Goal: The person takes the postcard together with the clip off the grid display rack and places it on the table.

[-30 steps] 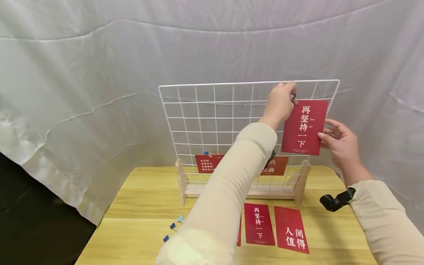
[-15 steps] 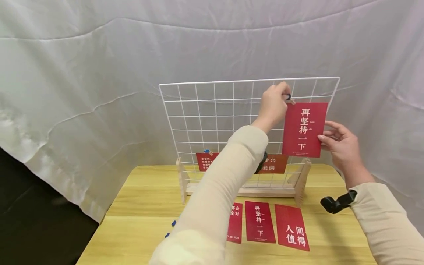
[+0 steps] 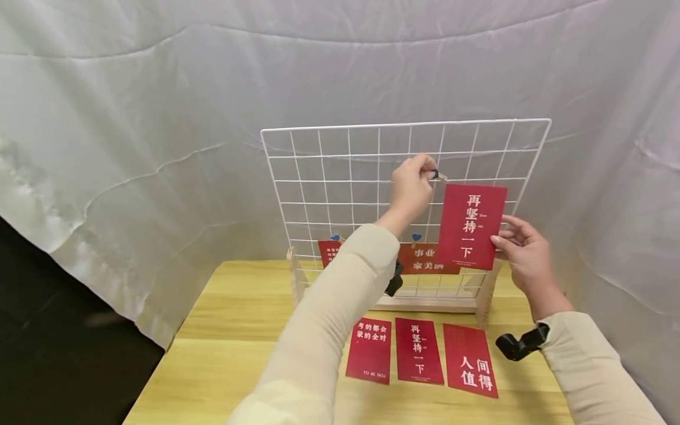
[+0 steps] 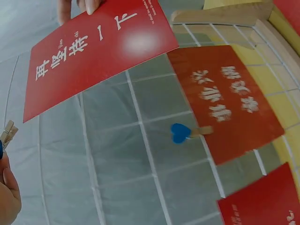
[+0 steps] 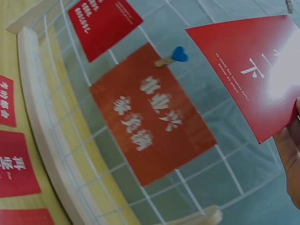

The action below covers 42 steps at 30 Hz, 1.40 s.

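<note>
My right hand (image 3: 528, 254) pinches a red card (image 3: 473, 227) with white characters by its right edge, upright in front of the white wire grid (image 3: 406, 124). Beside the card's upper left corner, my left hand (image 3: 411, 192) pinches a small wooden clothespin (image 4: 8, 133) with a dark blue end. In the left wrist view the clothespin is apart from the card. Low on the grid hangs an orange-red card (image 4: 225, 103), with a blue heart clothespin (image 4: 180, 133) at its upper edge. Another red card (image 3: 327, 251) hangs to its left, partly hidden by my left sleeve.
Three red cards lie on the yellow wooden table (image 3: 239, 319): a left card (image 3: 369, 354), a middle card (image 3: 418, 354) and a right card (image 3: 470, 360). A wooden base (image 3: 425, 304) holds the grid up. Pale cloth (image 3: 186, 147) hangs behind.
Both hands have moved left and down in the head view, with the card and clothespin. The clothespin has shifted off the card's upper left corner. More of the left table card shows.
</note>
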Available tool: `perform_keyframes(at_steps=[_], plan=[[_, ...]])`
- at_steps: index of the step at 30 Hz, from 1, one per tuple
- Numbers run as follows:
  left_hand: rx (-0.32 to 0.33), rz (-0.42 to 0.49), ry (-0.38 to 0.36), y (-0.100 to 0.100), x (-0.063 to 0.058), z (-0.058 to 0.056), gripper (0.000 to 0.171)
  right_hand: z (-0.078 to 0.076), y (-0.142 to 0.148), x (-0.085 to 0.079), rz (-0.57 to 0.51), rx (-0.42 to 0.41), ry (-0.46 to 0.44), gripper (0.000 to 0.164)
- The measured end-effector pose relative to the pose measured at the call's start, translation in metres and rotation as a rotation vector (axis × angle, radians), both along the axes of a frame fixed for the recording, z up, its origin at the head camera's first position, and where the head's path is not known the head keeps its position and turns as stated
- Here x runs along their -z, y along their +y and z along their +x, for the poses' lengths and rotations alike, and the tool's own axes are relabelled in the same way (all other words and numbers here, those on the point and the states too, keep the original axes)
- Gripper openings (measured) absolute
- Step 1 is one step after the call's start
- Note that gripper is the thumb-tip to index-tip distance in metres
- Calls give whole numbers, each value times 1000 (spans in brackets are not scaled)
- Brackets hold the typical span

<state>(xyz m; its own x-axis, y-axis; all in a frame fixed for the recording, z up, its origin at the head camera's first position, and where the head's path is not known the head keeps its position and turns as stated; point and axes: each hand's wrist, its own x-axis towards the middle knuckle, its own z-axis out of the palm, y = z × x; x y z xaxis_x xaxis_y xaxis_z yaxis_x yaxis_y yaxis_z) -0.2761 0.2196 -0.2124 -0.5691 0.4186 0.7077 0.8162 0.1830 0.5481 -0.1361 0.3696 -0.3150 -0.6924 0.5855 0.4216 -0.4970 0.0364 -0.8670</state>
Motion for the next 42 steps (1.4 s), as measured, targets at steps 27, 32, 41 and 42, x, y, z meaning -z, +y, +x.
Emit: perform_keyframes(at_steps=[27,32,41,42], plan=[[9,10,-262,-79,92,-14,6,-24,-56,66,-101,-31,-131,31],[-19,20,-291,-96,106,-13,6,-29,-71,79,-63,-36,-173,30],[-18,127,-499,-124,131,-12,4,-42,-78,111,-17,-99,-136,37],[-20,141,-528,-127,135,-12,3,-43,-80,112,-20,-98,-154,38]])
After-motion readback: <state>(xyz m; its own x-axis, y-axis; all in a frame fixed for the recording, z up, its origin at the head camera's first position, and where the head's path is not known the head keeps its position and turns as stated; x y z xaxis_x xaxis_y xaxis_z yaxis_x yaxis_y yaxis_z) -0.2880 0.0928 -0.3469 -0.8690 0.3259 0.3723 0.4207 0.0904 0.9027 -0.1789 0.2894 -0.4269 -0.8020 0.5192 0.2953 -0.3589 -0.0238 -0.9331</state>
